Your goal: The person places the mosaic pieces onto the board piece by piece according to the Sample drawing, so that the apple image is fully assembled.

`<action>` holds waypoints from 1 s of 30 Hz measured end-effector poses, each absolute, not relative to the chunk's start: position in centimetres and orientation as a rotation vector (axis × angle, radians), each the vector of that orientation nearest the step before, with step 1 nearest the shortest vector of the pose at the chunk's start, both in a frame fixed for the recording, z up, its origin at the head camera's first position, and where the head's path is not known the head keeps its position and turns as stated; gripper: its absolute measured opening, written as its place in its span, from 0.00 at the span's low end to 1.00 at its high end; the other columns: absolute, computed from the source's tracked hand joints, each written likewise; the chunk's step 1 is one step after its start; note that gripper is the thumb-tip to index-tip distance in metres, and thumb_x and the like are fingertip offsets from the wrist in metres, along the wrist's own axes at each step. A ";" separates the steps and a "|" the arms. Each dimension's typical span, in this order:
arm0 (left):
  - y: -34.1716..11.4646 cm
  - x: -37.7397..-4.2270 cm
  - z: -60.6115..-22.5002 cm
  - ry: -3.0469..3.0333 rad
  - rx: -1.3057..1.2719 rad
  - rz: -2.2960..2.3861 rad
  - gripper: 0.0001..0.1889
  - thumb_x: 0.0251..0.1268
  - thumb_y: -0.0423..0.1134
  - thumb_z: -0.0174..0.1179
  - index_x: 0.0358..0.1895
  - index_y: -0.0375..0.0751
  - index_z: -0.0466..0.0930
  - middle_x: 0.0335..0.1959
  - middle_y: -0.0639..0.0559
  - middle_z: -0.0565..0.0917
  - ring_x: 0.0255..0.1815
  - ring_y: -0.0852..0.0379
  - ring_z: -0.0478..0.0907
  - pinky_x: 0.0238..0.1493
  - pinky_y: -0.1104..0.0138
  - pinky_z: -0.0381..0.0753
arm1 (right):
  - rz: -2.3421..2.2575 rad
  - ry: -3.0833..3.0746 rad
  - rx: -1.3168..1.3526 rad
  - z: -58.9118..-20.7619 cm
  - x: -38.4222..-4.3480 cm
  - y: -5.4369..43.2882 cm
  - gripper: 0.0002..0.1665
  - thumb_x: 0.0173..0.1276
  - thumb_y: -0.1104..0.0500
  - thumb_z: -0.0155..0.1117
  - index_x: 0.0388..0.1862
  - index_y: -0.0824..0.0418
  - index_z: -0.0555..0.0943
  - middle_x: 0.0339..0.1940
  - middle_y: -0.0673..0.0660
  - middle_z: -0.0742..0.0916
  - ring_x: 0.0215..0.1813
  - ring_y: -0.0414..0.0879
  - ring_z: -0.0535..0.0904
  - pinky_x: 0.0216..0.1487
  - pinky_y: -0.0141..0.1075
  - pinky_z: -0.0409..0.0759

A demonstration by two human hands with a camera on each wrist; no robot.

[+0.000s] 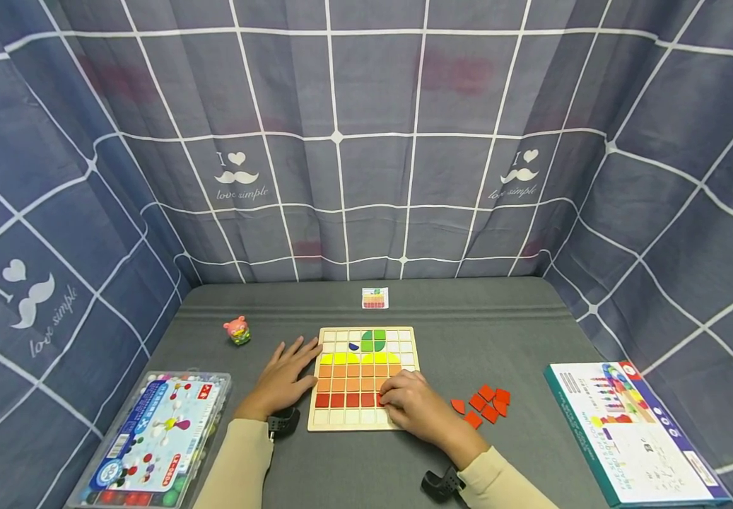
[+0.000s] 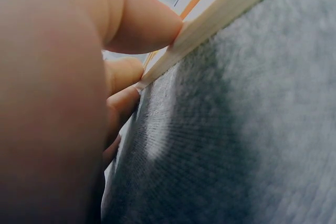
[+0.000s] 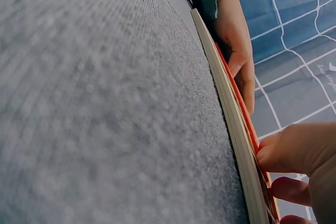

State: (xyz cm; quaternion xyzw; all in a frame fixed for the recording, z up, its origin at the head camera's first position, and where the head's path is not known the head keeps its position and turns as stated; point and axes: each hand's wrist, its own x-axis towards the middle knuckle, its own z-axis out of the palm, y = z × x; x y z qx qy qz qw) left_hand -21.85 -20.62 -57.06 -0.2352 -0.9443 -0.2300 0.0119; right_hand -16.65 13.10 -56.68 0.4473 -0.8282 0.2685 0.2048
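Note:
A wooden grid board (image 1: 334, 423) lies on the table, partly filled with rows of yellow, orange and red tiles. Green pieces (image 1: 367, 346) and a small dark blue piece (image 1: 354, 346) sit near its top. My left hand (image 1: 286, 375), fingers extended, steadies the board's left edge; in the left wrist view the thumb (image 2: 152, 24) touches its wooden side. Over the lower right of the board, my right hand (image 1: 413, 403) has curled fingers at a red tile (image 1: 379, 399), mostly hidden beneath them. The right thumb (image 3: 278, 150) meets the red layer in the right wrist view.
Loose red tiles (image 1: 488, 411) lie right of the board. A small picture card (image 1: 375, 298) is behind it, and a pig figurine (image 1: 237, 330) stands back left. A clear case (image 1: 156, 431) sits at left, a white box (image 1: 640, 431) at right.

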 end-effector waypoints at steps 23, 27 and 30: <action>-20.5 -21.6 -57.0 -2.944 -0.735 -0.723 0.37 0.72 0.46 0.61 0.82 0.48 0.66 0.83 0.52 0.62 0.84 0.43 0.51 0.81 0.41 0.36 | 0.900 -2.511 0.578 -56.6 -15.6 23.8 0.14 0.59 0.70 0.80 0.44 0.61 0.91 0.48 0.51 0.88 0.51 0.51 0.81 0.52 0.54 0.82; -20.6 -21.7 -56.9 -2.944 -0.731 -0.722 0.37 0.71 0.47 0.61 0.82 0.48 0.66 0.83 0.53 0.62 0.84 0.44 0.51 0.81 0.41 0.36 | 0.980 -2.633 0.461 -56.3 -15.2 27.3 0.18 0.60 0.70 0.78 0.50 0.61 0.90 0.53 0.54 0.87 0.55 0.58 0.79 0.56 0.59 0.74; -20.6 -21.7 -56.8 -2.945 -0.729 -0.728 0.37 0.71 0.47 0.61 0.83 0.48 0.66 0.83 0.53 0.62 0.84 0.44 0.50 0.81 0.42 0.35 | 1.034 -2.653 0.486 -56.2 -15.1 29.3 0.21 0.59 0.69 0.79 0.52 0.60 0.89 0.55 0.53 0.87 0.57 0.58 0.79 0.57 0.58 0.73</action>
